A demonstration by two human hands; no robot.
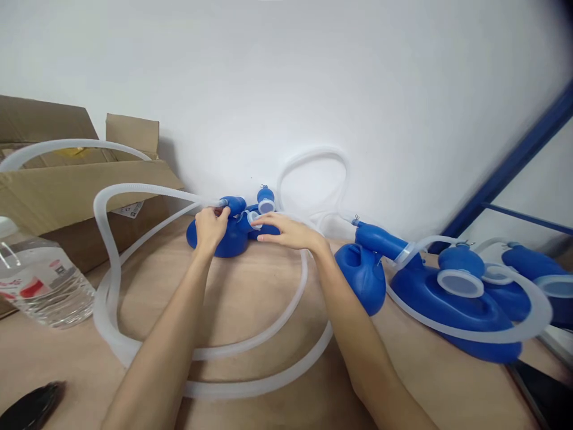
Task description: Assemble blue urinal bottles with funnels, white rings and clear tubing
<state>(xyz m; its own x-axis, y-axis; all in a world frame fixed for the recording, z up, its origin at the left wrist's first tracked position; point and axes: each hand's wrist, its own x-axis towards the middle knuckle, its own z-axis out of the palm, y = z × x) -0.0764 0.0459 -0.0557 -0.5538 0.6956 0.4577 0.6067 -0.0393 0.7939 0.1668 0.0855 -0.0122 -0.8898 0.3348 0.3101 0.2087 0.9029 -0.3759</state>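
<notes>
My left hand (211, 228) is closed with thumb and fingertips around the narrow end of a blue funnel-shaped receiver (234, 205), where a translucent white hose (163, 190) joins it. Below the receiver, a blue plastic urinal bottle (219, 239) rests on the wooden table. To the right, my right hand (289, 232) has its fingers stretched out and thumb apart. Its fingertips are at a translucent white cap (254, 220) on the bottle's neck; whether they touch it I cannot tell. Another blue receiver with a white rim (266, 206) stands just behind.
More blue urinal bottles (452, 310) with hoses lie on the right. An open cardboard box (89, 185) and a clear water bottle (49, 280) stand at left. A black object (33, 406) lies front left. The hose loops across the table beneath my forearms. Behind is a white wall (286, 89).
</notes>
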